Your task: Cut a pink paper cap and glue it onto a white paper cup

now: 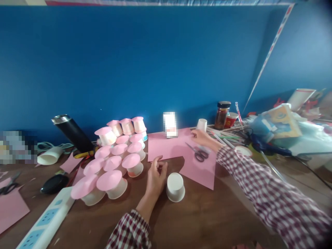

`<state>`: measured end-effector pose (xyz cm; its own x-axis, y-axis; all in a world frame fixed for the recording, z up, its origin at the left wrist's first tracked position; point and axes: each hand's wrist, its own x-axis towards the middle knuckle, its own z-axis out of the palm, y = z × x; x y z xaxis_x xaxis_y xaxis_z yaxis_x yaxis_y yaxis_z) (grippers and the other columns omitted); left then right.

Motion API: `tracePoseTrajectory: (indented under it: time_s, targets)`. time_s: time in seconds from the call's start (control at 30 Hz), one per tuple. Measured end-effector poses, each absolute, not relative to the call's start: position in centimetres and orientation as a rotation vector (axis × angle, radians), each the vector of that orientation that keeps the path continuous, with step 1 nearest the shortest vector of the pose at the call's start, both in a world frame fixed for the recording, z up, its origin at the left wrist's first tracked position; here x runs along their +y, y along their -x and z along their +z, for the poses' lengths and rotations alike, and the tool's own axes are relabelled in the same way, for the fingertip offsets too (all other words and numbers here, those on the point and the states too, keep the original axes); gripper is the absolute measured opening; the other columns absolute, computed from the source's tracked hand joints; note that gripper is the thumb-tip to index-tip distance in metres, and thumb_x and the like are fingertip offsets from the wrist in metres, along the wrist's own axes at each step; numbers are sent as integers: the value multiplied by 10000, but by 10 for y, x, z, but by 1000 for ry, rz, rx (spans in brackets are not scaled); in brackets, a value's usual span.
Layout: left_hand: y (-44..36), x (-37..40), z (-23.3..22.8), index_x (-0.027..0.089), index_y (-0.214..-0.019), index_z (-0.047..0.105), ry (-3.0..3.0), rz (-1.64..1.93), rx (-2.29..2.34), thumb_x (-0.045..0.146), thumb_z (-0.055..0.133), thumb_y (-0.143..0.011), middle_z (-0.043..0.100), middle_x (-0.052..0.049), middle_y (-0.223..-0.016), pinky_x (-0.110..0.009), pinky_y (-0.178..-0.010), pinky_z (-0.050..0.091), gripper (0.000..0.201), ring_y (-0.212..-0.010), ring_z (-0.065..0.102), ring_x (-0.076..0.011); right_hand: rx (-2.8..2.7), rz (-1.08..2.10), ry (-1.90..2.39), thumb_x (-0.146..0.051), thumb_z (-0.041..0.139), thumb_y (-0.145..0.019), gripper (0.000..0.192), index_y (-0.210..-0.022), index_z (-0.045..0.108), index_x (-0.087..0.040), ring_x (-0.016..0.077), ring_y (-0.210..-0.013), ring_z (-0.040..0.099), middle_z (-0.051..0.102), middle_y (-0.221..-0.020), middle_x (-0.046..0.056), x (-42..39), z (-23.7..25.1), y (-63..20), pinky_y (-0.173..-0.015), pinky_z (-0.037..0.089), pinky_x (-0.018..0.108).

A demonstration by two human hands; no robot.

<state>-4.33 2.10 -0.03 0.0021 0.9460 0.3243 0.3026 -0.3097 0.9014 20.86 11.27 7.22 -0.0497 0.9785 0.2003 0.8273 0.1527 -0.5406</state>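
Head view: left hand beside upturned cup.

1. The wall is deep blue, with a white strip patterned in red running slantwise at the right.
2. The counter is dark brown.
3. The paper sheet is pink.
4. The capped cups are white with pink round tops.
5. The upturned cup by the left hand is plain white.
6. Both sleeves carry a red-and-white check.
7. The scissors show dark handles.
8. The flask is black with a silver rim.
9. The power strip is white with pale blue sockets.
10. The jar has a black lid and reddish-brown contents.
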Motion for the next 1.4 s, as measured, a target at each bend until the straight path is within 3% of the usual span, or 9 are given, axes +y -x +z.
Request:
tracePoseTrajectory:
  time_s: [0.13, 0.3, 0.4, 0.63, 0.7, 0.8, 0.9, 1.2, 1.4]
  targets:
    - [41, 20, 0, 164, -1179, 479, -1657, 1294, 1287, 375, 539, -826, 655, -38, -786, -305, -682, 472, 416, -722, 616, -177, -1991, 243, 1990, -213, 587, -763, 277, -1024, 578, -119, 260, -851, 611, 661, -974, 155, 132, 73, -233, -679, 411, 302]
    - [41, 20, 2, 165, -1157, 498, -1665, 1302, 1281, 375, 537, -827, 656, -35, -771, -300, -671, 469, 393, -712, 620, -177, -2113, 198, 2166, -239, 502, -847, 191, -938, 604, -106, 254, -829, 629, 675, -923, 173, 126, 65, -234, -666, 408, 294]
    - [42, 19, 4, 166, -1137, 510, -1700, 1284, 1309, 374, 517, -839, 659, -39, -776, -310, -690, 470, 363, -728, 621, -180, -2147, 122, 2153, -255, 481, -876, 220, -988, 569, -88, 270, -839, 624, 663, -928, 199, 105, 54, -227, -667, 405, 307]
    - [41, 18, 7, 171, -1074, 555, -1602, 1321, 1243, 394, 539, -828, 664, -56, -807, -316, -708, 484, 332, -741, 623, -177, -2049, -3, 1997, -253, 399, -923, 203, -1043, 489, -117, 240, -836, 603, 640, -925, 150, 79, 51, -219, -670, 410, 295]
    - [41, 20, 9, 161, -1034, 573, -1470, 1331, 1136, 409, 560, -814, 668, -69, -827, -303, -674, 496, 331, -705, 621, -163, -1960, 53, 1872, -306, 361, -943, 216, -1041, 462, -142, 215, -799, 600, 626, -931, 128, 78, 60, -203, -637, 424, 283]
    - [41, 22, 14, 165, -1031, 575, -1214, 1312, 918, 420, 577, -805, 663, -93, -972, -301, -707, 512, 340, -775, 626, -152, -1760, 598, 1352, -416, 396, -929, 246, -926, 452, -176, 164, -684, 590, 614, -832, 75, 70, 70, -160, -582, 462, 265]
    - [43, 22, 19, 198, -1084, 534, -1049, 1261, 689, 416, 600, -796, 626, -86, -1099, -326, -819, 496, 367, -910, 621, -158, -1663, 971, 1013, -437, 445, -908, 262, -1007, 440, -194, 153, -738, 607, 613, -875, 56, 54, 72, -113, -636, 506, 277]
    - [50, 22, 24, 200, -968, 469, -946, 1220, 647, 305, 783, -627, 674, -35, -877, -316, -766, 490, 475, -803, 648, -162, -1749, 774, 1036, -380, 481, -895, 232, -1044, 487, -202, 156, -751, 598, 625, -894, 47, 40, 68, -82, -649, 497, 276]
    - [51, 29, 18, 186, -973, 536, -890, 1357, 716, 327, 694, -730, 654, -26, -866, -257, -721, 475, 322, -753, 611, -104, -1833, 678, 1038, -353, 470, -910, 241, -1068, 560, -195, 178, -810, 626, 661, -920, 49, 45, 79, -93, -703, 499, 293]
